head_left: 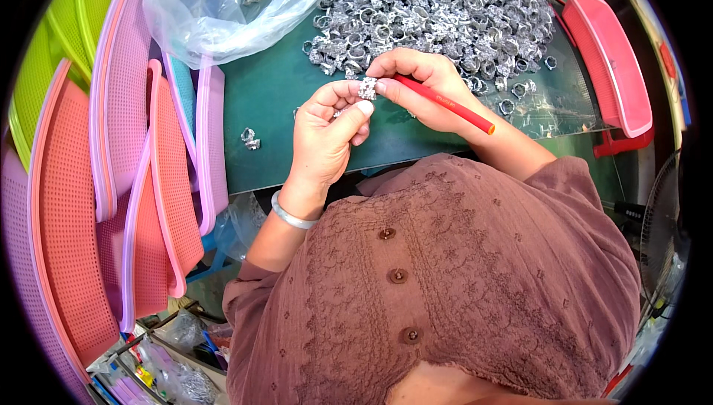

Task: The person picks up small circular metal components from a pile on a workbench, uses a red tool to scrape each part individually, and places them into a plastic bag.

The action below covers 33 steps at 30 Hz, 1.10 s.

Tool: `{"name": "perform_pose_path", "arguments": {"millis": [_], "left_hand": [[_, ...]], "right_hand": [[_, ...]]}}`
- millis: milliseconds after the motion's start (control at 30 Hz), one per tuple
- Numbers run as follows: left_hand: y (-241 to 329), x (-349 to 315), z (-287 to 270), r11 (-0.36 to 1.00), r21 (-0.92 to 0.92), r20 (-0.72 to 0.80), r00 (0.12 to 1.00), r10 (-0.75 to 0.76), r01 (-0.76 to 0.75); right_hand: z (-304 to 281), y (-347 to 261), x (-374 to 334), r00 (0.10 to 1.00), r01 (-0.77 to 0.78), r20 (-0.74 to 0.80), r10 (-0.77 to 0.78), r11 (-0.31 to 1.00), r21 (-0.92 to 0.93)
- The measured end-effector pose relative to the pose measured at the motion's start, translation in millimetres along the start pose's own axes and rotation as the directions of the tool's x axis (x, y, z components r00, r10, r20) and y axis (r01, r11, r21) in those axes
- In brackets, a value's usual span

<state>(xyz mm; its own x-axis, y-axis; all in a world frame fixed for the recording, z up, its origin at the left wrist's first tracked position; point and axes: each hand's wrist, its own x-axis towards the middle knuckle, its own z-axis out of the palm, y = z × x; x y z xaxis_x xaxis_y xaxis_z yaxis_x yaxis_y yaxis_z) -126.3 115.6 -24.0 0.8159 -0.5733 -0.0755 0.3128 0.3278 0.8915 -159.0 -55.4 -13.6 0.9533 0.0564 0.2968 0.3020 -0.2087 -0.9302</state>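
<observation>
Between the thumb and fingers of my left hand point(327, 126) a silver ring point(368, 89) with a studded, stone-like face is pinched. My right hand point(427, 89) meets it from the other side, thumb and forefinger at the ring's edge. A red pencil-like stick point(445, 104) with an orange end lies in my right hand and slants down to the right; its front tip is hidden by the fingers. Just beyond both hands spreads a large heap of similar silver rings point(438, 11) on the green tabletop point(271, 97).
Stacked perforated plastic baskets point(70, 204) in purple, coral and green stand along the left. A clear plastic bag point(230, 26) lies at the back left. Two loose rings point(251, 139) sit left of my hands. A pink basket point(609, 60) and a fan point(659, 219) are at the right.
</observation>
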Motion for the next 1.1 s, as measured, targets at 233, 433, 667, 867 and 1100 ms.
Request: {"name": "perform_pose_path", "arguments": {"millis": [233,433,667,867,1100], "left_hand": [[5.5,-2.1,3.6,1.000,-0.002,-0.038,0.999,-0.004,0.004],[5.0,-2.5,3.4,0.999,-0.032,-0.050,0.999,-0.012,0.010],[5.6,-3.4,4.5,0.999,0.049,-0.091,0.996,-0.002,0.007],[4.8,-4.3,5.5,0.992,0.126,-0.107,0.993,0.044,-0.030],[5.1,-4.5,6.5,0.989,0.147,-0.111,0.993,0.050,-0.033]], "right_hand": [[1.3,5.0,0.3,1.000,-0.019,0.005,0.019,1.000,-0.006],[2.0,8.9,1.1,0.999,-0.035,-0.001,0.035,0.999,-0.006],[3.2,7.4,0.0,0.998,-0.063,0.010,0.063,0.997,0.047],[2.5,7.8,0.5,1.000,-0.028,0.010,0.028,1.000,0.001],[2.0,8.1,0.1,1.000,-0.025,0.002,0.025,0.999,-0.028]]}}
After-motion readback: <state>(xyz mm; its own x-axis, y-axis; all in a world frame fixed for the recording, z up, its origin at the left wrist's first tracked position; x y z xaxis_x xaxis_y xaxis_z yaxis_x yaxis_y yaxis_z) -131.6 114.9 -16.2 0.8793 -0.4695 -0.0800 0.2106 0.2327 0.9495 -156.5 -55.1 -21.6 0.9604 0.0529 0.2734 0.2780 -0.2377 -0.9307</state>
